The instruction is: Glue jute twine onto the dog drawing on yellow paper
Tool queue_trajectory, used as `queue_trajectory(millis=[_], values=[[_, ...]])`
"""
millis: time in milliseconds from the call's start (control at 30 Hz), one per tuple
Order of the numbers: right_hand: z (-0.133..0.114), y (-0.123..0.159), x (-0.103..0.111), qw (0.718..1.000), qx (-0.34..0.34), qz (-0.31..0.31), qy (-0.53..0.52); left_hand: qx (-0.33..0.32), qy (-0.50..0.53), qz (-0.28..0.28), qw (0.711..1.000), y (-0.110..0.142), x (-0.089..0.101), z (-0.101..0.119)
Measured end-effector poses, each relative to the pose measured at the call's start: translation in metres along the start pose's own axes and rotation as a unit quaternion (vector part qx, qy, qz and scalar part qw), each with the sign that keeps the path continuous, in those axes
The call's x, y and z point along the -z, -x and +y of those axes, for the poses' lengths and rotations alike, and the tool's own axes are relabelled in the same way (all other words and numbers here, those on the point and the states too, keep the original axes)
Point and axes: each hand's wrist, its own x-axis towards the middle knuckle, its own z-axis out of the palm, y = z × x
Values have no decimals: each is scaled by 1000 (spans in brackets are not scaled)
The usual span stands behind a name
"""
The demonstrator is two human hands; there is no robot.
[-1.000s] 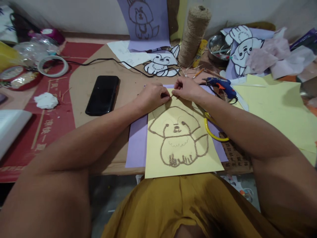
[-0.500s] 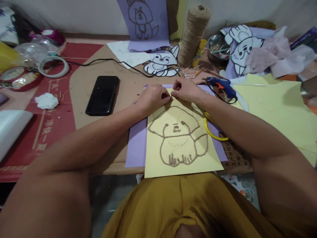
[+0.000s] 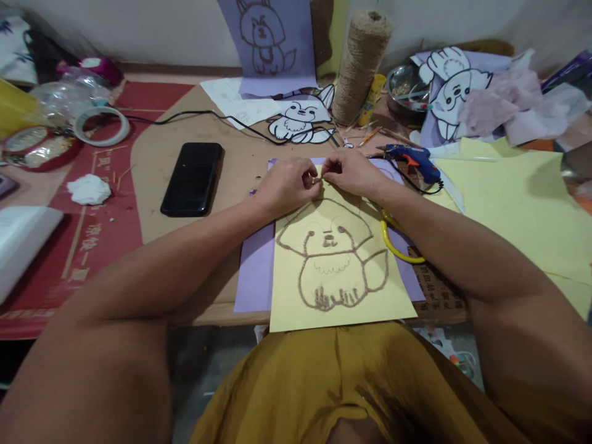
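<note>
A yellow sheet of paper [image 3: 287,308] lies in front of me, bearing a sitting fox-like animal outlined in thick brown, cord-like lines. Beneath it is a purple sheet [image 3: 254,277]. Over the top of the yellow sheet, above the animal's head, my left hand [image 3: 292,179] is closed in a pinch. My right hand [image 3: 349,171] pinches too, its fingertips almost meeting the left ones. Something tiny and thin seems to sit between the fingertips, too small to name. Yellow-handled scissors [image 3: 393,243] lie partly under the right forearm.
A blue glue gun [image 3: 411,161] with a black cord lies right of my hands. Behind stand a twine spool [image 3: 363,65] and a glue stick [image 3: 372,98]. A black phone [image 3: 192,179] and a tape roll [image 3: 102,126] are leftward. Yellow sheets [image 3: 513,209] lie at right.
My fingertips have shifted slightly, the right ones coming a little lower beside the left. Both hands stay pinched above the drawing, and the sheets have not moved.
</note>
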Motion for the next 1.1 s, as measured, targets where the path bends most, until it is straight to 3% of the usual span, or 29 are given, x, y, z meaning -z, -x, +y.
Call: queue_trajectory(millis=[133,433,600,767,933,1100], values=[[0,1,1,1000,10,6,12,1,-30,-15,999,-2,2,2],[0,1,10,997,53,-22,46,94,-69,-37,993,-5,2,14],[-3,1,9,997,54,-5,56,117,-75,-54,989,-6,8,22],[-10,0,6,996,49,-4,79,106,-59,-45,992,-7,5,16],[-17,-1,3,992,28,-11,119,67,1,1,998,-7,-3,3],[-19,-1,0,992,20,-5,128,34,-3,-31,999,-2,5,5]])
